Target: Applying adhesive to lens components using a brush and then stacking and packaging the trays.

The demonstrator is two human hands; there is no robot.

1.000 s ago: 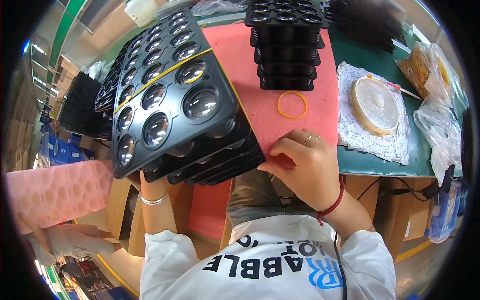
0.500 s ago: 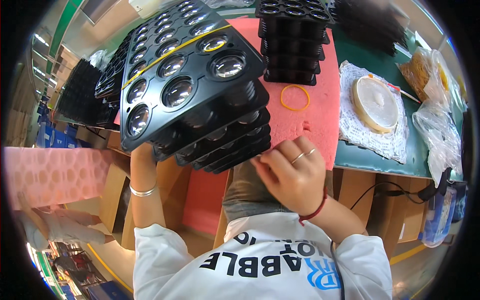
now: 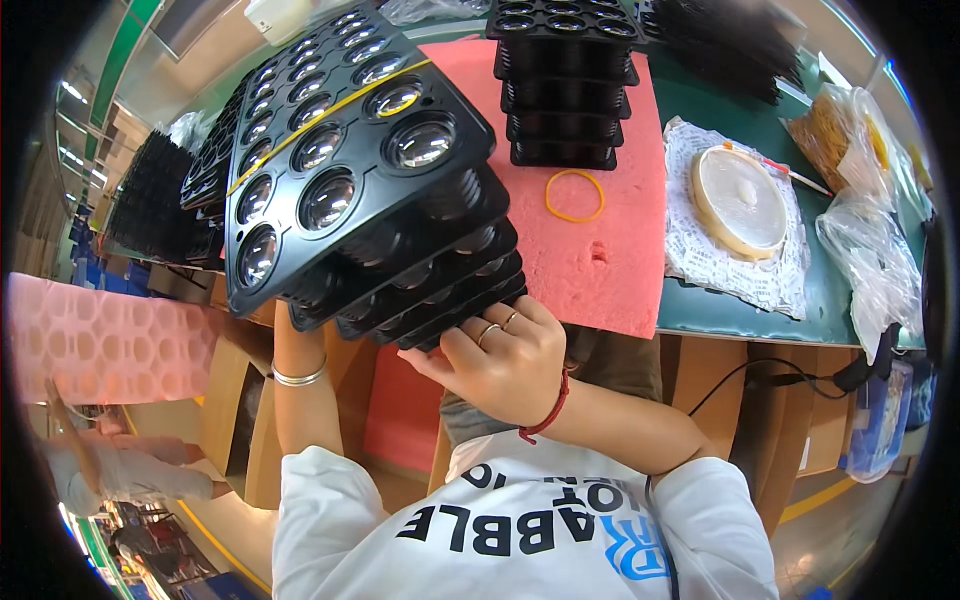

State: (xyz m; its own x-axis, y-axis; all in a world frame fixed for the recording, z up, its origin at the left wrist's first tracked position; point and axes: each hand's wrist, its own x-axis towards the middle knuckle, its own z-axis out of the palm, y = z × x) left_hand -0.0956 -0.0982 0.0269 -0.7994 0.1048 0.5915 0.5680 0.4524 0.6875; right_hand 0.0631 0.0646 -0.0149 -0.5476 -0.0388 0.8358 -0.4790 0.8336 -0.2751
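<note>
A stack of black plastic trays (image 3: pixel 380 235) with round clear lenses in its wells is tilted up in front of me. A yellow rubber band (image 3: pixel 300 128) crosses its top tray. My left hand (image 3: pixel 291 326) goes behind the stack's near left corner and holds it up; its fingers are hidden. My right hand (image 3: pixel 510 365) is closed at the stack's lower right edge, fingers curled against the bottom trays. Past that hand, a loose yellow rubber band (image 3: pixel 550 206) lies on the pink foam sheet (image 3: pixel 610 290).
Another black tray stack (image 3: pixel 562 110) stands at the foam's far end. To the right, a round lidded container (image 3: pixel 742 203) sits on a printed cloth-like sheet (image 3: pixel 690 255), beside a plastic bag of rubber bands (image 3: pixel 835 140). More black trays (image 3: pixel 165 195) stand at left. Cardboard boxes (image 3: pixel 705 400) are below the table.
My right hand has moved left and under the stack's lower edge, fingers now against the bottom trays. The stack has shifted slightly left in view, as has the table.
</note>
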